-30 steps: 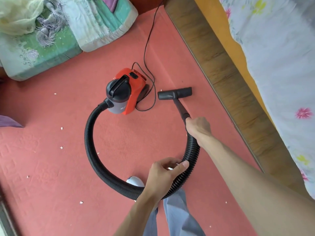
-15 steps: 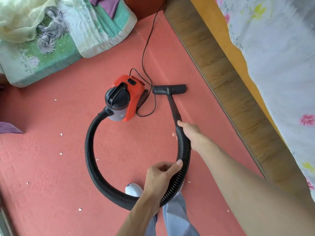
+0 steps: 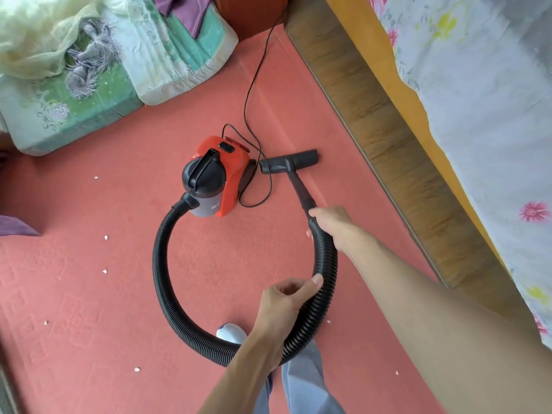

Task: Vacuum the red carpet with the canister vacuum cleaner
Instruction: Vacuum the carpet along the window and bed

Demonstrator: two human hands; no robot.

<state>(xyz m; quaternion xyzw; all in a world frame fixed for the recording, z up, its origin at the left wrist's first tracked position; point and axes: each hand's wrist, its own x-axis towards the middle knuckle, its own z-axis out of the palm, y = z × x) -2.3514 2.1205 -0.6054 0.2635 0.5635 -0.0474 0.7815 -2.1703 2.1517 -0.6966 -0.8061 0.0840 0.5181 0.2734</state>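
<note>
Red carpet [image 3: 119, 294] covers the floor. Near its middle sits the canister vacuum cleaner [image 3: 230, 174], red-bodied with a dark grey front and a black handle. Its black ribbed hose [image 3: 161, 279] leaves the front end, loops wide toward the person and curls back up to the wand [image 3: 298, 186].

The right hand [image 3: 331, 225] grips the hose just where it meets the wand, fingers wrapped round it. The left hand [image 3: 283, 306] holds the hose lower on the loop, thumb on top and fingers curled beneath.

The wand runs forward to the black floor nozzle [image 3: 288, 161], which lies flat on the carpet just beside the canister, between it and the wooden bed frame [image 3: 388, 121]. A thin black power cord [image 3: 254, 76] loops beside the canister, crosses the nozzle's left end and trails away to the far wall.

Small white scraps [image 3: 105, 237] lie scattered on the carpet left of the hose. A folded green and white quilt [image 3: 89, 94] lies at the far left. A floral sheet [image 3: 478, 100] hangs over the bed. A foot in a pale sock [image 3: 231, 331] shows at the loop's near edge.
</note>
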